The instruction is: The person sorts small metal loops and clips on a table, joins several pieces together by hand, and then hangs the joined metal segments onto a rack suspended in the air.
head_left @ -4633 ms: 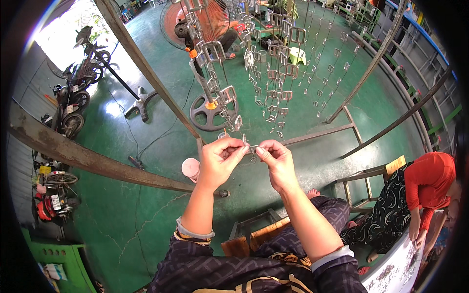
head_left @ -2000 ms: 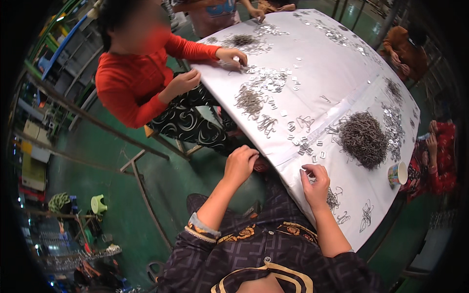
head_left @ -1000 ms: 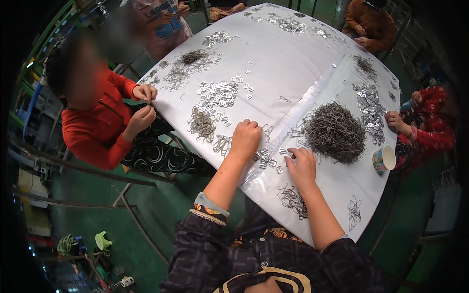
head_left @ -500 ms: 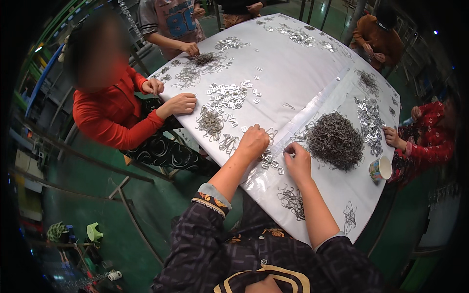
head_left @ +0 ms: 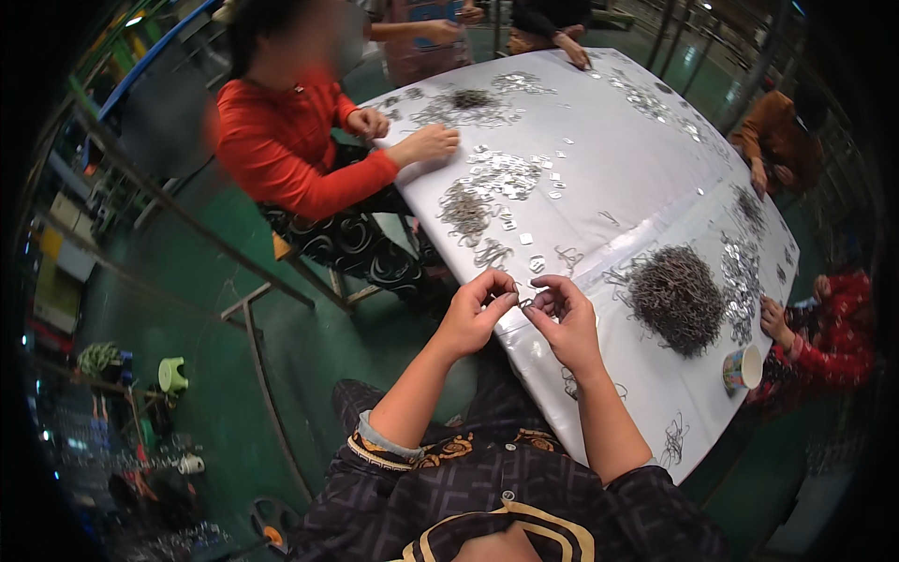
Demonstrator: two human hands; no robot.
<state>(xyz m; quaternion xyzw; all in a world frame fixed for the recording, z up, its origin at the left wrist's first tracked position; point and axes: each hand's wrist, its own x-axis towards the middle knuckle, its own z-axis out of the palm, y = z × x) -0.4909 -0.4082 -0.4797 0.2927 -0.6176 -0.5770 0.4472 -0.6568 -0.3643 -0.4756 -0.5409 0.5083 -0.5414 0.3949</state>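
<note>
Left hand (head_left: 476, 317) and right hand (head_left: 563, 320) raised close together over near edge of white-covered worktop (head_left: 618, 159), fingers (head_left: 499, 287) pinching a small thin metal wire piece (head_left: 526, 302) between both hands. Dark heap of tangled wire hooks (head_left: 676, 298) just right of right hand. Paper cup (head_left: 743, 367) near right edge. Scattered small shiny metal squares (head_left: 506, 176) and smaller wire clumps (head_left: 465, 211) farther off. Person in red sweater (head_left: 286, 155) seated at left, hands on worktop.
</note>
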